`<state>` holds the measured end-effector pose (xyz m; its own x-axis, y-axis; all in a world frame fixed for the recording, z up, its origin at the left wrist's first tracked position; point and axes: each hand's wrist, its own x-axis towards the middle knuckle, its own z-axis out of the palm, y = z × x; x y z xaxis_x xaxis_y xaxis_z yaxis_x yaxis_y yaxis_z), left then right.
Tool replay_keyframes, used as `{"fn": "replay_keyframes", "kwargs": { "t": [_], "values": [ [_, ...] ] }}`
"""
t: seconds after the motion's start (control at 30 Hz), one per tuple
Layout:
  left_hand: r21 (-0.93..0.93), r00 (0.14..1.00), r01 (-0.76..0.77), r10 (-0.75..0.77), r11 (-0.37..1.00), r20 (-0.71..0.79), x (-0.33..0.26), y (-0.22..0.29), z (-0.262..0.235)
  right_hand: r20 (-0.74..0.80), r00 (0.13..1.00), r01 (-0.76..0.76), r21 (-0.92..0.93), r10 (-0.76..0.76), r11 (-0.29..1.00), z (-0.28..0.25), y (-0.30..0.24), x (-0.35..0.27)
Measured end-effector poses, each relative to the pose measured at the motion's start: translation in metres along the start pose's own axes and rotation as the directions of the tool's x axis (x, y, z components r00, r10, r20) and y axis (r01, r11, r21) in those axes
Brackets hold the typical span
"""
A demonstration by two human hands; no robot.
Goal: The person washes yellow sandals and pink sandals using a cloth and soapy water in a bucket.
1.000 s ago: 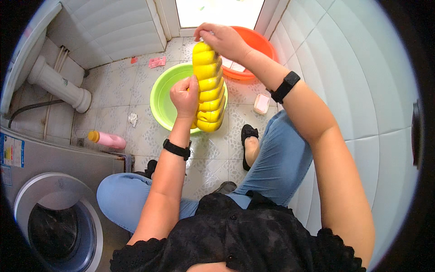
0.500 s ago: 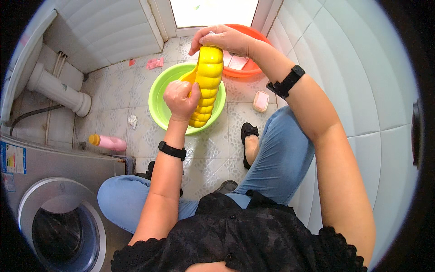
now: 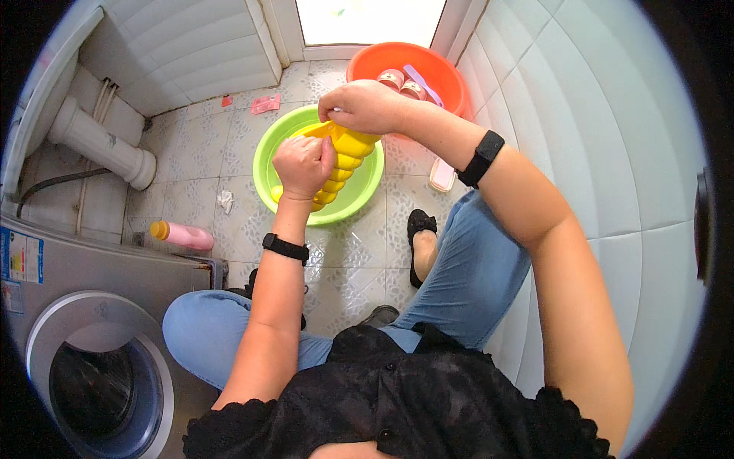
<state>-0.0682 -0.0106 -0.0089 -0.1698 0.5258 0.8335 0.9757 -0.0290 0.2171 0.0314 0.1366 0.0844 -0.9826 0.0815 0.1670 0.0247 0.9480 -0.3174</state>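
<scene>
In the head view, the yellow ribbed thing point(image 3: 345, 159) slants over the green basin point(image 3: 261, 177), its far end toward one o'clock and its near end toward seven. Both hands cover so much of it that its full shape cannot be made out. The left hand point(image 3: 303, 164) is on its near side, fingers curled and pressed together against it, thumb upright along the ribs; what lies inside the palm is hidden. The right hand point(image 3: 361, 105) bends over the far end, fingers close together and pointing down; whether they pinch anything cannot be told, though a white speck shows among them.

Between one and two o'clock from the green basin, the orange basin point(image 3: 372, 57) holds pink things point(image 3: 414, 90) and a purple handle point(image 3: 420, 80), partly covered by the right forearm. At three o'clock, the same arm hides part of a pale box point(image 3: 441, 176). At eight lies a pink bottle point(image 3: 189, 236). Toward half past seven, the picture's dark rim cuts off the washer point(image 3: 157, 279).
</scene>
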Motion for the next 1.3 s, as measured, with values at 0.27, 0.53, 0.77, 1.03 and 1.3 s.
{"fn": "replay_keyframes", "kwargs": {
  "t": [0.27, 0.53, 0.77, 1.03, 1.3],
  "values": [
    [-0.232, 0.988, 0.116, -0.136, 0.966, -0.073, 0.002, 0.002, -0.003, 0.091, 0.993, -0.122, 0.728, 0.081, 0.675, -0.028, 0.025, 0.006],
    [-0.749, 0.741, 0.425, -0.671, 0.509, -0.035, 0.004, 0.003, 0.008, 0.264, 0.904, -0.279, 0.96, 0.337, -0.002, -0.012, 0.032, 0.002],
    [-0.124, 0.822, 0.454, -0.469, 0.882, -0.325, -0.042, -0.019, 0.04, 0.154, 0.95, -0.135, 0.987, 0.272, -0.089, 0.019, 0.041, 0.015],
    [-0.634, 0.596, 0.717, -0.728, 0.291, 0.34, 0.036, -0.005, -0.034, -0.204, 0.977, 0.152, 0.496, -0.056, 0.855, 0.029, 0.071, 0.056],
    [-0.428, 0.775, 0.614, -0.609, 0.663, 0.168, 0.027, -0.004, -0.103, -0.009, 0.962, -0.054, 0.973, 0.273, 0.224, 0.053, 0.044, 0.114]
  ]
}}
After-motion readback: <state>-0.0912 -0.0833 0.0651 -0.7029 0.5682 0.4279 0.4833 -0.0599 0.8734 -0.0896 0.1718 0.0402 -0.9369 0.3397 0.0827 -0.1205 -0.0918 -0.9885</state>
